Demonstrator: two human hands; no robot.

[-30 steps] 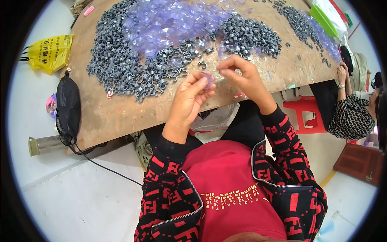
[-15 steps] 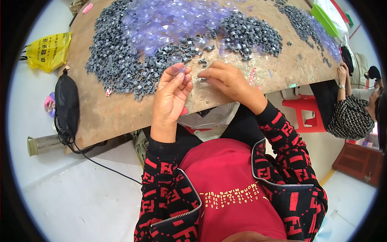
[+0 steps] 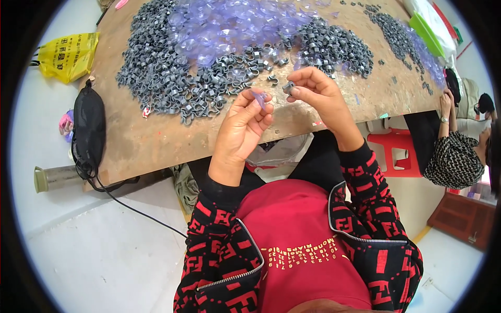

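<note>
Between the thumb and fingers of my left hand (image 3: 242,122) is a clear purple suction cup (image 3: 259,99). My right hand (image 3: 322,99) pinches a small grey plastic clip (image 3: 288,87) a short way to the right of it; the two pieces are apart. Just beyond my hands, one loose grey clip (image 3: 272,80) lies by itself on the table. A large heap of grey clips (image 3: 156,78) spreads to the left, with a smaller mound of clips (image 3: 334,47) at the right. Purple suction cups (image 3: 235,23) are piled between them.
The worn wooden table (image 3: 141,151) has its near edge at my lap. A black pouch (image 3: 87,125) and a yellow bag (image 3: 68,55) hang at the left. At the right are a green tray (image 3: 425,34), a red stool (image 3: 394,151) and another person (image 3: 454,156). Below sits a whitish sack (image 3: 284,154).
My right hand has lifted a grey clip off the table. My left hand has shifted right with the purple suction cup. The view has moved slightly.
</note>
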